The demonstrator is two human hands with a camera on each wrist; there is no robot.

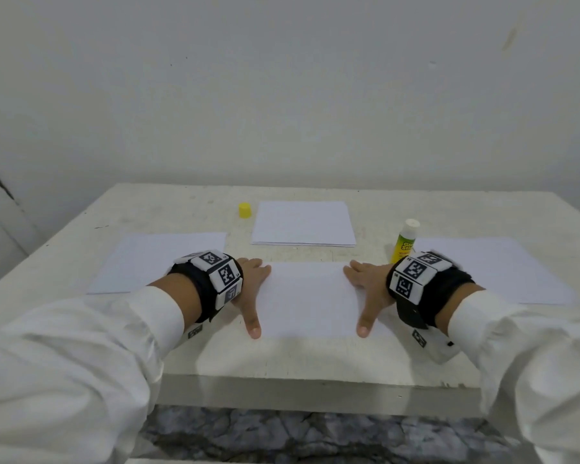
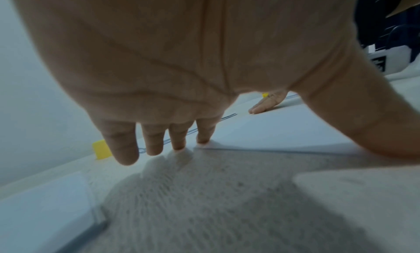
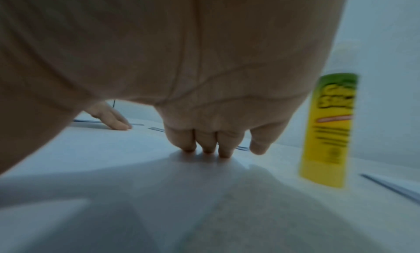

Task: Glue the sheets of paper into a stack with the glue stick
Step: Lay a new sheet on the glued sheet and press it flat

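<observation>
White long sleeves (image 1: pixel 81 346) fill the near corners of the head view, each ending in a black wrist strap with black-and-white coded tiles (image 1: pixel 223 279). Both hands lie flat on the off-white painted table (image 1: pixel 282 356), fingers straight, holding nothing. Between them sits a white rectangular sheet of paper (image 1: pixel 307 299): the left hand (image 1: pixel 252 289) rests along its left edge, the right hand (image 1: pixel 369 289) along its right edge, thumbs pointing back toward the person. In the left wrist view the fingertips (image 2: pixel 202 140) appear to touch the sheet's far corner, though blur makes that uncertain. A second white sheet (image 1: pixel 154 259) lies flat at the left, a third white sheet (image 1: pixel 503 272) at the right. Farther back in the middle is a small neat stack of white paper (image 1: pixel 302 224). The yellow-and-green glue stick with a white tip (image 1: pixel 405 241) stands upright and uncapped just beyond the right wrist, apart from the hand. Its yellow plastic cap (image 1: pixel 244 209) sits just left of the stack.
</observation>
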